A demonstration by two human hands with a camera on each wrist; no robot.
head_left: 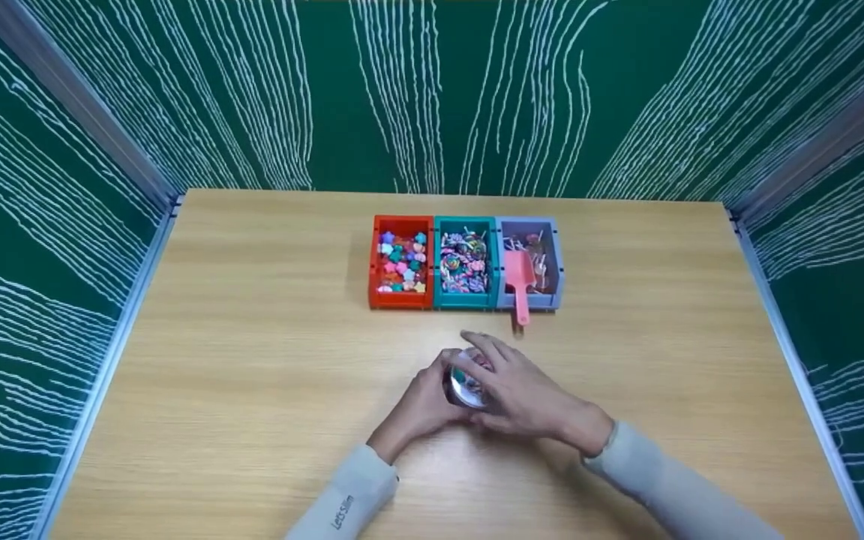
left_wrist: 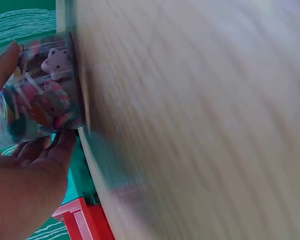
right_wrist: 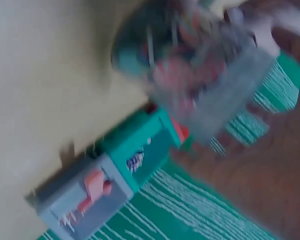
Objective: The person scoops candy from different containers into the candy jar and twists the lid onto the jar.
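A clear round jar [head_left: 468, 388] stands on the table in front of me, filled with small charms. Through its wall in the left wrist view, a pale star charm [left_wrist: 56, 63] and several little lollipop pieces show. My left hand [head_left: 424, 399] grips the jar low on its left side, thumb and fingers on opposite sides. Over the top comes my right hand [head_left: 526, 390], its fingers curled around the clear lid [right_wrist: 235, 90] at the rim. The right wrist view is blurred there, and the hand hides part of the lid from above.
Behind the jar stand three joined bins: a red bin [head_left: 401, 303] with colourful star charms, a teal bin [head_left: 464, 303] with lollipop charms and a grey-purple bin [head_left: 557, 281]. A pink scoop [head_left: 520, 274] lies across the last one, its handle over the front edge.
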